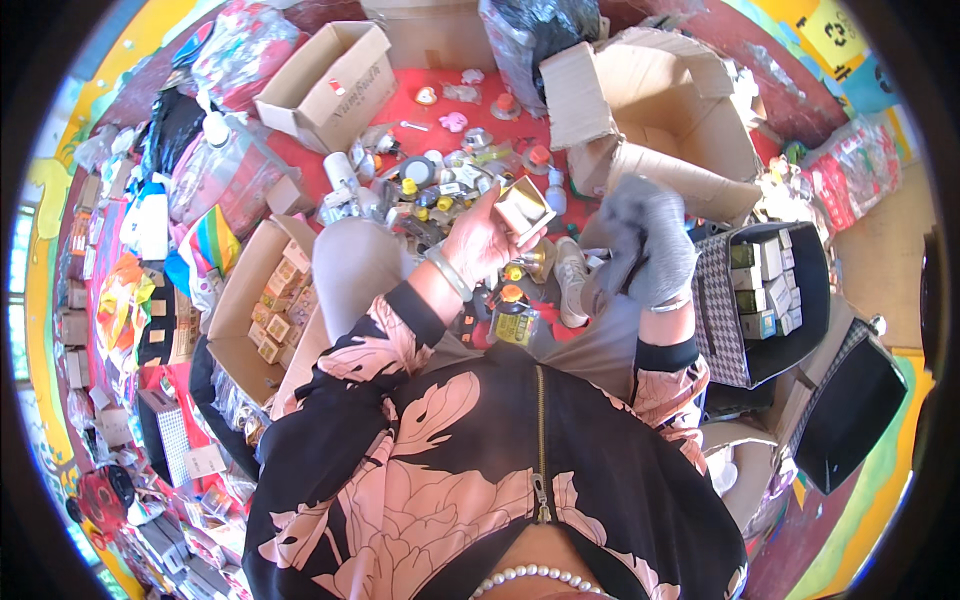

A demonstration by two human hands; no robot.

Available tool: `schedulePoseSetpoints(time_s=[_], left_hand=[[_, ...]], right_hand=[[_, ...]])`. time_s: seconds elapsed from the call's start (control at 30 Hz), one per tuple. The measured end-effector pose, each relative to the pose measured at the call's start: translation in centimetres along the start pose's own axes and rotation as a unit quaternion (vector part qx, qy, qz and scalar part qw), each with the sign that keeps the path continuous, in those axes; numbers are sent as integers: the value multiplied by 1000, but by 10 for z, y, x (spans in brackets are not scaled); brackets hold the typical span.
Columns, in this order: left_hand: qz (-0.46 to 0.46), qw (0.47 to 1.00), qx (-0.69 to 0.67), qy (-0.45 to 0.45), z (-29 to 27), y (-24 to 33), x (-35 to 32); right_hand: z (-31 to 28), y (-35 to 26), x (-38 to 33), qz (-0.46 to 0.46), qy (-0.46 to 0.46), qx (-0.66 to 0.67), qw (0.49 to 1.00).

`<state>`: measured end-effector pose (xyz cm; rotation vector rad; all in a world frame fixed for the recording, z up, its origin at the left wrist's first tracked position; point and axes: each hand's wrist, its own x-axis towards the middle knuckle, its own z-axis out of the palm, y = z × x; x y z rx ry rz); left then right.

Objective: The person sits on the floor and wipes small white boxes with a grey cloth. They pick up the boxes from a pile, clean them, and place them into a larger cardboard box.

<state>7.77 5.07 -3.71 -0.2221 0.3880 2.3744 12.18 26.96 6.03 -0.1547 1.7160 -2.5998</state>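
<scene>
My left hand [476, 240] is closed around a small open box [523, 208], pale inside with a gold-toned edge. A bracelet sits on that wrist. My right hand is mostly hidden behind a grey cloth [645, 240], which is smeared by motion. It hangs bunched from the hand, to the right of the box and apart from it. Below and beyond my hands, a pile of small bottles and jars [440, 180] lies on the red floor covering, with several yellow-capped pieces among them. A clear yellowish packet [512, 328] lies between my legs.
A large open carton [690, 130] stands far right, a smaller carton [335, 90] far left. Small boxes fill a carton [235, 310] at my left and a houndstooth-patterned bin [720, 320] at my right. Plastic bags [225, 180] and stacked goods crowd the left wall.
</scene>
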Motion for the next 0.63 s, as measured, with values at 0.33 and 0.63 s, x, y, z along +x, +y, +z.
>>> schedulePoseSetpoints(time_s=[0.33,0.63], left_hand=[[111,992,17,57,10,8,-116],[173,977,104,71,14,0,-156]], right_hand=[[39,9,-44,-47,-93,-268,958],[125,18,-70,-160,-179,-454,858]])
